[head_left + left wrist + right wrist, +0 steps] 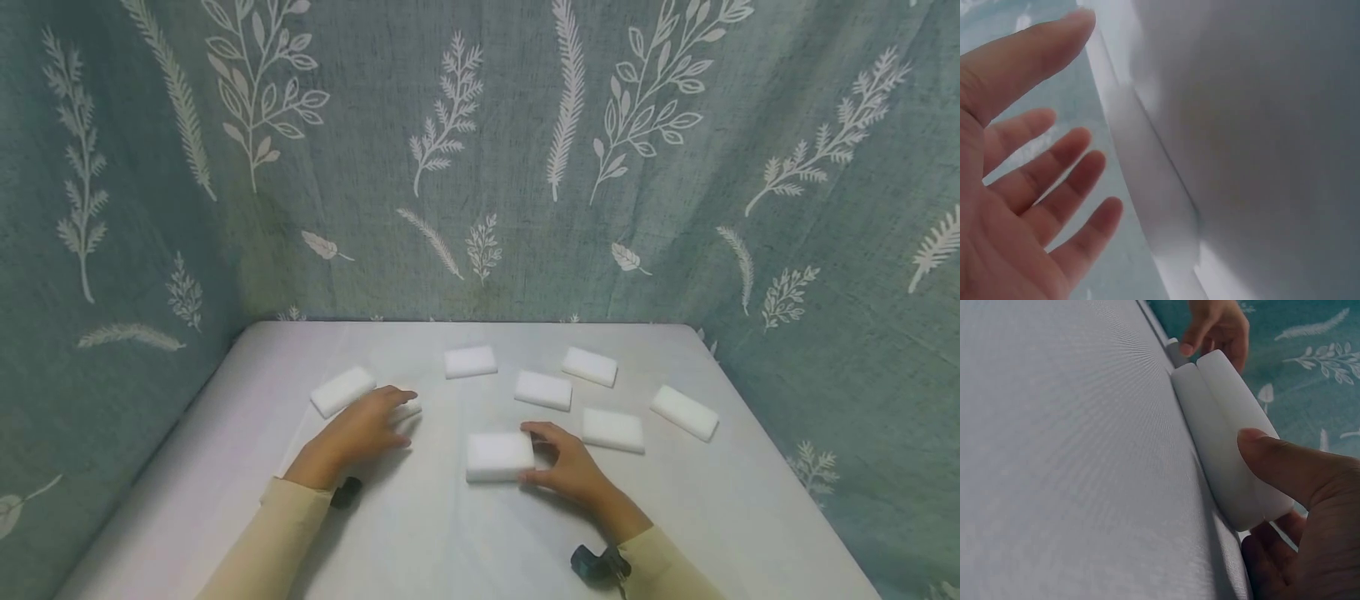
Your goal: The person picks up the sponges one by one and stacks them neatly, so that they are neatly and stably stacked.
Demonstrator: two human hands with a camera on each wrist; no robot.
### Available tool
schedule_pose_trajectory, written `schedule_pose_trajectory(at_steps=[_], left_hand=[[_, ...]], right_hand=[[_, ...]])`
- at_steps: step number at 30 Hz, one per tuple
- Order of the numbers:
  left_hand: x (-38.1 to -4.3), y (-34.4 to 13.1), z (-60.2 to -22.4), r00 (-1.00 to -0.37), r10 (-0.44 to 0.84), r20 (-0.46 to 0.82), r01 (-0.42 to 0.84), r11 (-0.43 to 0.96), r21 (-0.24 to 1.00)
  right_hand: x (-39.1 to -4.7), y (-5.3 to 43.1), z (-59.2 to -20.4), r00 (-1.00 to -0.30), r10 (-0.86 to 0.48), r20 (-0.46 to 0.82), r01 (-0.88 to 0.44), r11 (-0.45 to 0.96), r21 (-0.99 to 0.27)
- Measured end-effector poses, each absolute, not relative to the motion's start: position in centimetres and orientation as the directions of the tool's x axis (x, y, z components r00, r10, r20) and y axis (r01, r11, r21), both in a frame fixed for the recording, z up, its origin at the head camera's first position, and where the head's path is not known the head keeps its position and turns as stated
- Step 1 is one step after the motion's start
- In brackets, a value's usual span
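Near the table's middle, two white sponge blocks lie one on top of the other. My right hand (566, 467) pinches the upper sponge (1232, 400) at its right end, thumb on the near side and fingers on the far side. The lower sponge (1194, 419) rests on the table under it. My left hand (360, 433) hovers with spread fingers over another white sponge (407, 410), partly hidden by the hand. In the left wrist view the palm and fingers (1088, 234) hold nothing.
Several more white sponges lie scattered flat: one at the left (343, 391), one at the back (470, 362), others toward the right, such as the sponge (612, 430) beside my right hand. Leaf-patterned green cloth (510, 233) hangs behind and beside the white table (420, 533).
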State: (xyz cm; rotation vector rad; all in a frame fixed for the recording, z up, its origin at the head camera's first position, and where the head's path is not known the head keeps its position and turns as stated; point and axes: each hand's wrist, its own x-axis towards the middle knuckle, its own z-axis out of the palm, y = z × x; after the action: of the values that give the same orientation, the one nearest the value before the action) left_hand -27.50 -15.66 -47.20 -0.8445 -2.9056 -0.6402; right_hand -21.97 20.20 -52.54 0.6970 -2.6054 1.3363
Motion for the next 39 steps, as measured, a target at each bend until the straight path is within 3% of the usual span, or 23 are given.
schedule_pose_trajectory(at_steps=[18,29,39], left_hand=[[-28.9,-19.9,-47.5,-0.915,0.387,0.117,0.401,0.832,0.383],[-29.4,-19.8,-47.8,-0.965,0.262,-0.034,0.231,0.899,0.373],[-29.6,-19.9,-47.9,-0.962,0.262,-0.072,0.208,0.882,0.423]], right_hand=[[-21.8,20.2,-52.4,-0.931,-0.3,0.206,-0.333,0.474,-0.815],[-21.8,20.2,-52.6,-0.923,-0.324,0.207,-0.349,0.48,-0.805],[-21.7,20.2,-52.2,-0.916,-0.337,0.218,-0.365,0.474,-0.801]])
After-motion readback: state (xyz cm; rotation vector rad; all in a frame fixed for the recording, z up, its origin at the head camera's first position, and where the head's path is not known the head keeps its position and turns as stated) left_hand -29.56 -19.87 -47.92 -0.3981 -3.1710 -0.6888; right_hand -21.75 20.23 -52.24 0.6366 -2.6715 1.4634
